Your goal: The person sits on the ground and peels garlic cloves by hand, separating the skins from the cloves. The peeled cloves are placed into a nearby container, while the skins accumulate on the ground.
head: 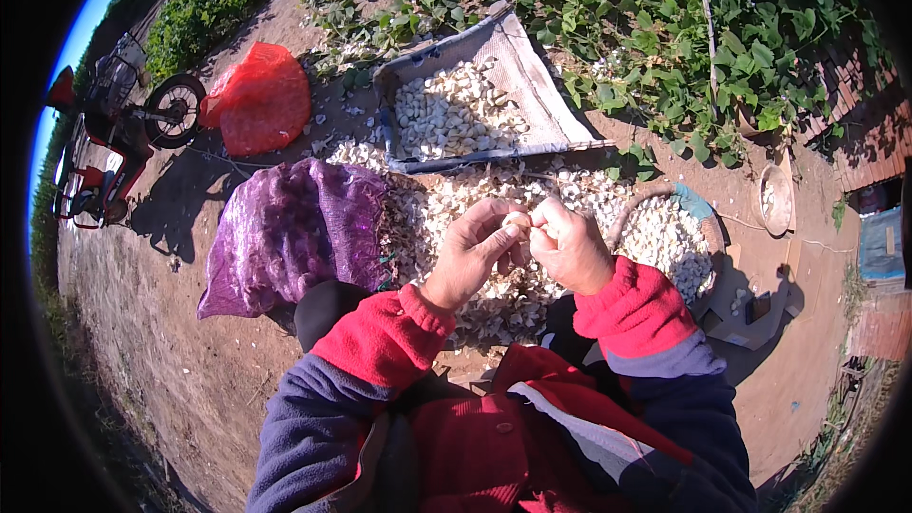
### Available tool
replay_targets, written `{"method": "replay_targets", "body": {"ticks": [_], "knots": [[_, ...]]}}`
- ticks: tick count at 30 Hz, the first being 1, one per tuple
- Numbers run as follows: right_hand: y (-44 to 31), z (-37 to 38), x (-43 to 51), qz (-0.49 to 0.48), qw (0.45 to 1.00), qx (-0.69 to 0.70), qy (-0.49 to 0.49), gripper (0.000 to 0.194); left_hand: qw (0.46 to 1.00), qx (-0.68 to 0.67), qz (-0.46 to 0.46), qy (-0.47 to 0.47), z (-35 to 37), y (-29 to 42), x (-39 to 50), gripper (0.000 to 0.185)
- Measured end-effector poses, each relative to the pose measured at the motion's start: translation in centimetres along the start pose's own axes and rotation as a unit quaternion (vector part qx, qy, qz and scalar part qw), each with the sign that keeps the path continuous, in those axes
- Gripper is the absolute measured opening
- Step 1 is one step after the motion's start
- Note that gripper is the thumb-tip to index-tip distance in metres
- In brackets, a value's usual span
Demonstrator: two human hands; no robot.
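Note:
My left hand (474,246) pinches a garlic clove (516,221) between thumb and fingers. My right hand (570,246) meets it from the right, its curled fingertips on the clove's right side; whether it grips the clove itself or a bit of skin, I cannot tell. Below both hands lies a heap of papery garlic skins (442,217). Close on the right, a round basket (712,228) with a thick handle holds many pale cloves (662,235). Beyond my hands, a cloth-lined scoop-shaped tray (563,114) bears a pile of garlic cloves (449,114).
To the left a purple mesh sack (292,228) stands near my knee. Farther off are a red plastic bag (263,103) and a parked two-wheeler (107,149). Leafy vines (627,35) edge the far side. On the right are a small bowl (776,199) and flattened cardboard (741,328).

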State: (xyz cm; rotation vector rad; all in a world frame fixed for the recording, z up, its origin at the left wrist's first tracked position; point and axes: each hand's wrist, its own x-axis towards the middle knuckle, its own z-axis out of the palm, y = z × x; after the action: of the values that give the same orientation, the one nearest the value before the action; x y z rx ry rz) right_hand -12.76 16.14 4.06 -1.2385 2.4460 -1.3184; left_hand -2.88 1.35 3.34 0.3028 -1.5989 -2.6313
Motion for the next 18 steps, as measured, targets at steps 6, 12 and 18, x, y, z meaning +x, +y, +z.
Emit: {"method": "replay_targets", "body": {"ticks": [6,12,18], "knots": [[-0.8,-0.4,0.2,-0.037,0.999,-0.030,0.024,0.009,0.999,-0.030,-0.008,-0.015,0.2,0.5,0.0,0.019],[-0.8,-0.6,0.4,0.002,0.998,0.048,0.041,0.007,0.971,-0.207,-0.109,-0.047,0.1,1.5,0.1,0.050],[0.1,-1.0,0.9,-0.008,0.993,-0.121,-0.012,0.009,0.959,-0.235,-0.125,-0.102,0.0,1.5,0.0,0.057]]}}
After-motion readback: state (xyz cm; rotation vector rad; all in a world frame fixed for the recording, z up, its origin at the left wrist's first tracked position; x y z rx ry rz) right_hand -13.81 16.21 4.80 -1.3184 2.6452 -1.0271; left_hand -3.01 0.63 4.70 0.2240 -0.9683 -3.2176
